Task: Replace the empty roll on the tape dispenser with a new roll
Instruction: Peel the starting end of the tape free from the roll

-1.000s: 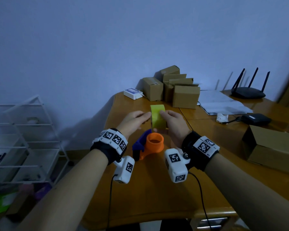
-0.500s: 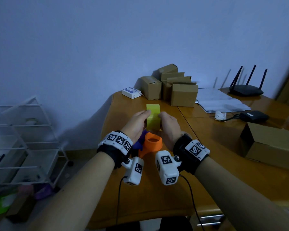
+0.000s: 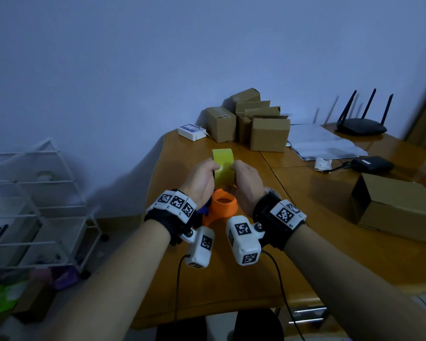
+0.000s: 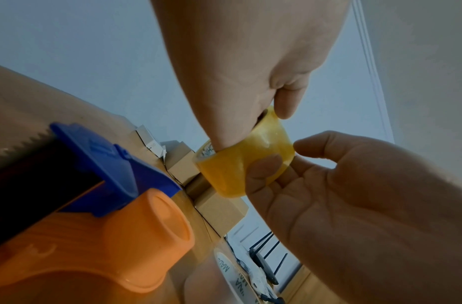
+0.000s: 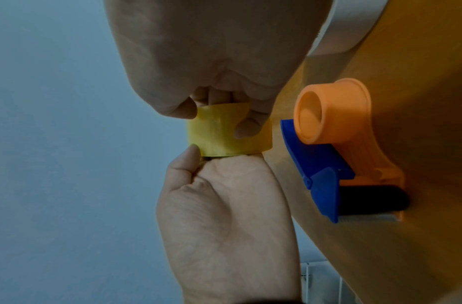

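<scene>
A yellow tape roll (image 3: 223, 166) is held upright in the air between both hands, just above and behind the dispenser. My left hand (image 3: 213, 168) pinches its left side, thumb on the rim (image 4: 286, 102). My right hand (image 3: 239, 168) grips the right side, fingers curled onto the roll (image 5: 219, 139). The orange dispenser (image 3: 223, 207) with a blue front part (image 4: 107, 164) lies on the wooden table (image 3: 207, 279), and its hub (image 5: 310, 115) is bare. A pale ring with lettering (image 4: 224, 267) lies on the table close to my right wrist.
Several cardboard boxes (image 3: 256, 124) and a small white box (image 3: 191, 131) stand at the table's far end. Papers (image 3: 322, 143), a black router (image 3: 360, 124) and a black device (image 3: 371, 164) are at the back right. A larger box (image 3: 394, 207) sits to the right, a white rack (image 3: 35, 205) to the left.
Both hands have drawn the roll closer to me and over the dispenser. My left hand has moved from the roll's edge to a firmer hold on its side.
</scene>
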